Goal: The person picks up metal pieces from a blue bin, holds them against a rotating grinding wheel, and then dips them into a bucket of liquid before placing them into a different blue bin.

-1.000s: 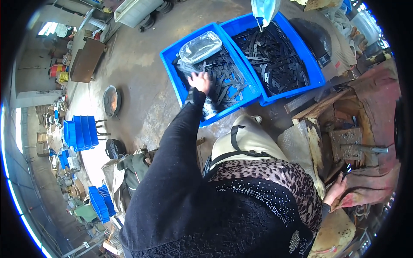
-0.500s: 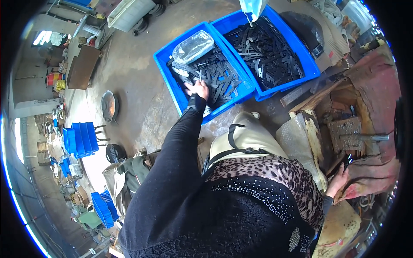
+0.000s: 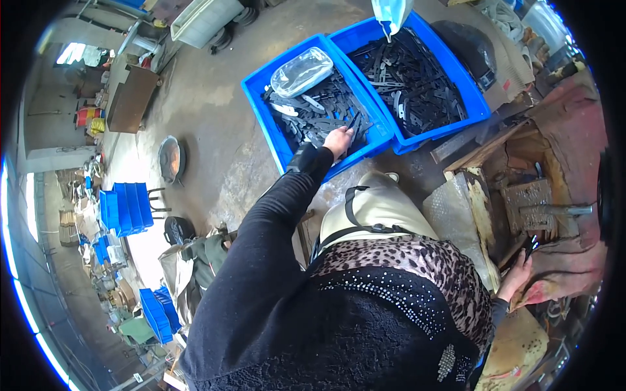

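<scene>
My left hand [image 3: 338,141] is low in the left blue bin [image 3: 259,107], near its front right corner, with its fingers closed on a dark flat metal strip [image 3: 355,121]. Many similar dark slotted strips lie loose around it, with a few lighter ones. On top of them, at the bin's far end, rests a clear plastic bag [image 3: 301,73]. Over at the right, beside the wooden box, my right hand [image 3: 517,276] is closed around a dark slim piece [image 3: 529,246] with a shiny tip. What kind of piece it is cannot be made out.
A second blue bin [image 3: 481,109] full of dark strips [image 3: 417,81] adjoins the first. A face mask [image 3: 392,14] hangs above it. To my right is a wooden box [image 3: 481,205] with a metal bar [image 3: 557,210] and reddish cloth [image 3: 567,143]. A round pan [image 3: 171,159] lies left.
My left hand has moved right and nearer to me inside the left bin, and a dark metal strip now shows at its fingers. My right hand stays about where it was.
</scene>
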